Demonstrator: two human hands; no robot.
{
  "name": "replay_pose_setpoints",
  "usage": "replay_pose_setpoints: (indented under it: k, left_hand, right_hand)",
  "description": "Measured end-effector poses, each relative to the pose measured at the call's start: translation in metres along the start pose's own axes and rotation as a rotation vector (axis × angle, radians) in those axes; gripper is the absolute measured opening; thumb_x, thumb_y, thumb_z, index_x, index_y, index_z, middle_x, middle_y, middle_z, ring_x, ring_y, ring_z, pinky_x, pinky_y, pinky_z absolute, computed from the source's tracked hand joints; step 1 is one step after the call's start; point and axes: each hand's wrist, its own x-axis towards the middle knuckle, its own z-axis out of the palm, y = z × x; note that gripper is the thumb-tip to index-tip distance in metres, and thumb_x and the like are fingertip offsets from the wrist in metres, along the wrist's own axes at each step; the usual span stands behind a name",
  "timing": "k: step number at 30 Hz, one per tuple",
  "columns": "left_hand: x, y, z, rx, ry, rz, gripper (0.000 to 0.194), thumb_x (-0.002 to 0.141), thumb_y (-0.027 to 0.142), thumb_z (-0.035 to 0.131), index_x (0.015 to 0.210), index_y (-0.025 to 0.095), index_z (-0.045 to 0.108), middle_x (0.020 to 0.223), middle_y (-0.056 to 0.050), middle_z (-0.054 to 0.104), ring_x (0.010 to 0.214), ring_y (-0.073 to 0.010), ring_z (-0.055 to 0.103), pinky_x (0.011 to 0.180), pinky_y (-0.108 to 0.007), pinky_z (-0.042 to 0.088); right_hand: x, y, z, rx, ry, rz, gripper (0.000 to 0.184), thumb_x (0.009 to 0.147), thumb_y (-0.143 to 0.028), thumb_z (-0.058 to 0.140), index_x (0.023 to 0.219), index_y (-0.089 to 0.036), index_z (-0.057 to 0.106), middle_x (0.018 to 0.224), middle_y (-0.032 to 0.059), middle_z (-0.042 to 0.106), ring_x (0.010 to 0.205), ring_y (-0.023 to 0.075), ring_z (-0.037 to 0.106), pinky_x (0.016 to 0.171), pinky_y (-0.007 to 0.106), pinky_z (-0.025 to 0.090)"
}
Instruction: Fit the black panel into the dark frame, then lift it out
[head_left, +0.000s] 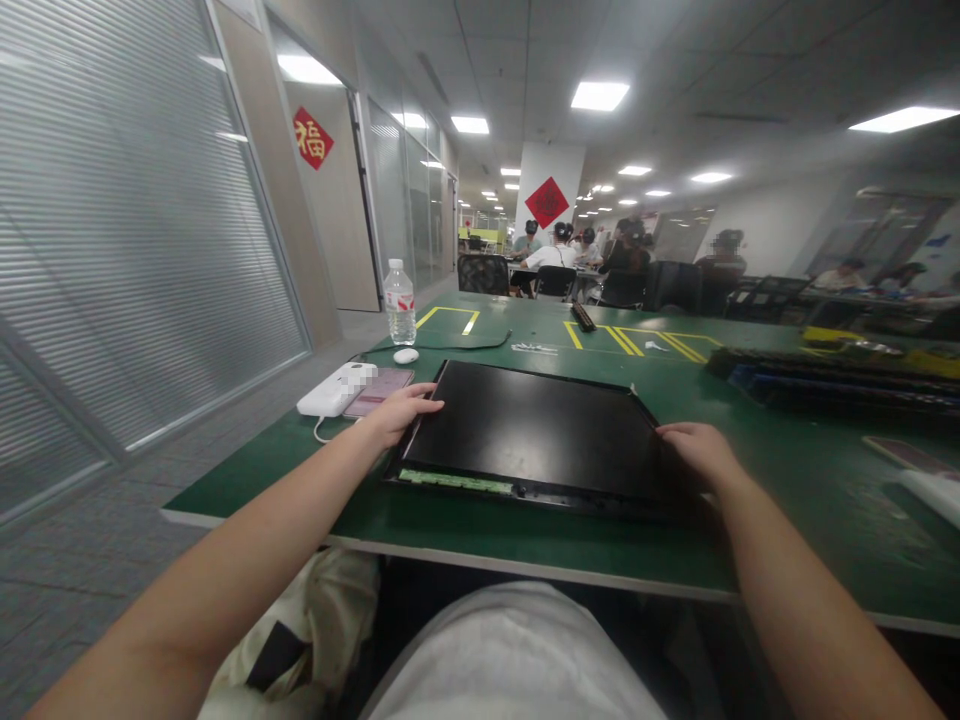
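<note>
A black flat display panel [536, 425] lies before me at the near side of the green table, a green circuit strip [457, 482] showing along its front edge. My left hand [405, 412] grips the panel's left edge, fingers closed over its side. On the opposite edge, my right hand [694, 450] pinches the panel near its right side. The undersides of both grips are hidden, so I cannot tell whether the panel is raised off the table.
Left of the panel are a white power bank [330, 390], a phone [382, 392], a white earbud case [406, 356] and a water bottle [400, 305]. Dark strips [825, 380] are heaped at right, near a white device [930, 495]. People [555, 255] sit farther back.
</note>
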Motion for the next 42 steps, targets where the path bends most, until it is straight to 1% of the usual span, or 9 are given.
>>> replay_pose_setpoints:
  k: [5,10,13,19,26,33,37,39,42]
  left_hand:
    - [0.000,0.000,0.001,-0.040,-0.049,0.057,0.052,0.067,0.008,0.079,0.116,0.016,0.067,0.081,-0.006,0.078,0.072,-0.0233,0.075,0.065,-0.034,0.062]
    - [-0.008,0.004,0.004,-0.020,-0.076,0.049,0.069,0.066,0.005,0.078,0.131,0.018,0.061,0.096,-0.008,0.079,0.082,-0.0241,0.076,0.071,-0.034,0.062]
    - [-0.012,0.005,0.005,-0.015,-0.097,0.051,0.076,0.066,0.004,0.077,0.138,0.018,0.056,0.098,-0.009,0.079,0.083,-0.0240,0.076,0.074,-0.034,0.062]
    - [-0.013,0.005,0.005,0.001,-0.166,0.092,0.072,0.066,0.010,0.079,0.136,0.021,0.060,0.107,-0.010,0.078,0.095,-0.0278,0.075,0.080,-0.036,0.061]
    - [-0.015,0.007,0.004,0.021,-0.162,0.126,0.077,0.067,0.012,0.080,0.140,0.020,0.057,0.117,-0.012,0.075,0.101,-0.0284,0.074,0.087,-0.039,0.059]
    - [-0.020,0.010,0.007,-0.007,-0.206,0.186,0.082,0.067,0.014,0.080,0.144,0.019,0.053,0.125,-0.013,0.072,0.106,-0.0296,0.072,0.091,-0.039,0.057]
    - [-0.022,0.011,0.009,-0.039,-0.275,0.254,0.085,0.066,0.015,0.081,0.145,0.019,0.050,0.129,-0.013,0.070,0.110,-0.0298,0.070,0.095,-0.039,0.056]
    - [-0.023,0.011,0.010,-0.049,-0.314,0.288,0.084,0.067,0.016,0.080,0.146,0.019,0.050,0.130,-0.013,0.069,0.112,-0.0302,0.069,0.096,-0.040,0.055]
    - [-0.023,0.011,0.011,-0.048,-0.325,0.326,0.082,0.069,0.017,0.079,0.146,0.020,0.049,0.130,-0.012,0.069,0.113,-0.0301,0.068,0.098,-0.041,0.054]
  right_hand:
    - [0.001,0.001,0.000,0.017,0.014,-0.014,0.022,0.075,-0.023,0.063,0.085,-0.022,0.082,0.097,0.0082,0.078,0.091,0.0257,0.071,0.080,0.033,0.052]
    - [0.001,0.000,0.002,0.023,0.022,-0.003,0.021,0.074,-0.024,0.064,0.084,-0.021,0.082,0.094,0.0079,0.078,0.088,0.0257,0.071,0.080,0.033,0.051]
    - [-0.001,-0.001,0.001,0.009,0.018,0.002,0.022,0.076,-0.024,0.063,0.086,-0.022,0.082,0.097,0.0077,0.078,0.090,0.0257,0.071,0.081,0.032,0.051]
    - [0.000,0.000,0.000,-0.012,-0.006,-0.013,0.023,0.076,-0.024,0.063,0.088,-0.021,0.082,0.099,0.0084,0.078,0.089,0.0257,0.070,0.079,0.033,0.051]
    - [-0.001,-0.001,0.000,0.007,0.005,-0.014,0.025,0.075,-0.024,0.062,0.090,-0.023,0.082,0.097,0.0072,0.078,0.087,0.0242,0.070,0.078,0.031,0.051]
    - [-0.001,-0.001,0.002,0.063,0.016,0.002,0.038,0.076,-0.020,0.059,0.109,-0.020,0.079,0.099,0.0076,0.077,0.088,0.0229,0.069,0.077,0.030,0.050]
    - [-0.002,-0.003,0.000,0.087,0.058,0.017,0.042,0.078,-0.022,0.060,0.117,-0.020,0.075,0.105,0.0095,0.076,0.096,0.0247,0.068,0.083,0.031,0.049]
    - [-0.003,-0.005,-0.001,0.129,0.062,0.042,0.038,0.079,-0.026,0.061,0.113,-0.020,0.077,0.108,0.0104,0.075,0.098,0.0254,0.068,0.084,0.032,0.049]
    - [-0.003,-0.004,-0.001,0.211,0.039,0.074,0.027,0.080,-0.033,0.061,0.096,-0.019,0.079,0.106,0.0110,0.076,0.094,0.0261,0.068,0.078,0.032,0.049]
